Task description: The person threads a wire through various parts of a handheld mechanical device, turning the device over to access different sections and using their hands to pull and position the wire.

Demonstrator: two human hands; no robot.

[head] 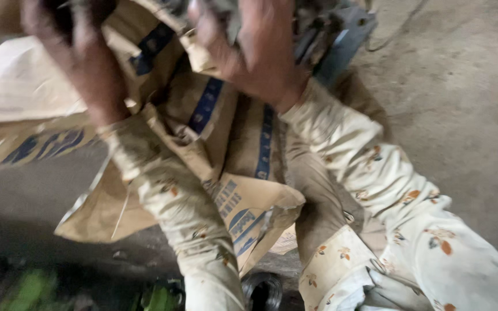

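Note:
My left hand [67, 40] reaches up at the top left, its fingers closed around something dark at the frame's upper edge, over the crumpled brown paper sack [231, 144] with blue stripes. My right hand [255, 46] grips a grey, crumpled piece at the top centre; what it is stays blurred. Both arms wear pale floral sleeves. The sack lies spread on the floor under both arms.
A blue-grey metal part [344, 40] sits behind my right hand. Concrete floor [462, 103] stretches right. A dark coil of wire [262, 291] lies at the bottom centre, with green objects [159, 296] to its left. Another flat sack [18, 92] lies at left.

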